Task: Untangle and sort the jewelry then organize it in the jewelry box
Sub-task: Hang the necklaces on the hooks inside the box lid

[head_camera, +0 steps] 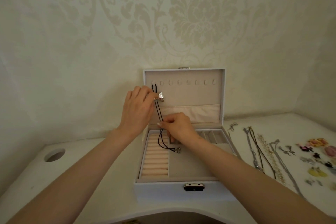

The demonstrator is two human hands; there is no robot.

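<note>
One white jewelry box (163,190) is sitting open near the front edge of the white table (101,183), its metal latch (194,187) facing the person. Inside, one block of pink ring rolls (156,158) is filling the left side, with a plain tray beside it and a row of small compartments (211,135) toward the back right. Along the table's right edge, roughly six chains and necklaces (261,152) are lying spread out in lines, one of them pearl, and beyond them a scatter of small earrings and flower pieces (316,158), too many and too blurred to count. One black cord necklace (161,132) is hanging from the leftmost hook in the upright lid (183,94), its clasp end trailing into the tray. The right hand (179,126) is pinching the cord low down. The left hand (137,110) is gripping the silver pendant (160,97) higher up
</note>
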